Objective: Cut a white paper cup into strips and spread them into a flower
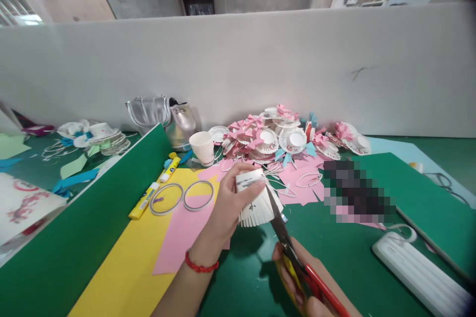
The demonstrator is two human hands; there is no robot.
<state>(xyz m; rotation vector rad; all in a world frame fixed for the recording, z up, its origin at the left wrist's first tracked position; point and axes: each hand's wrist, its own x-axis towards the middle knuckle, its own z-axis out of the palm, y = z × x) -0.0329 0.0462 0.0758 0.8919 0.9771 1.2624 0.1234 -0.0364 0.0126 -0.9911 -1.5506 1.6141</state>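
My left hand [228, 205], with a red string bracelet at the wrist, grips a white paper cup [255, 198] held on its side, its rim cut into a fringe of narrow strips. My right hand [308, 282] is closed round the red and yellow handles of a pair of scissors [284, 237]. The blades point up and left, their tips at the cup's fringed edge. Both hands hover low over the green table [334, 257]. Part of the cup is hidden behind my left fingers.
Yellow [126, 267] and pink paper sheets [182, 237] lie at left with two tape rings [166, 198] and glue sticks [143, 201]. An upright white cup [203, 147], a silver bag [163, 116] and a pile of finished paper-cup flowers [282, 138] sit by the white partition. A white power strip [420, 272] lies right.
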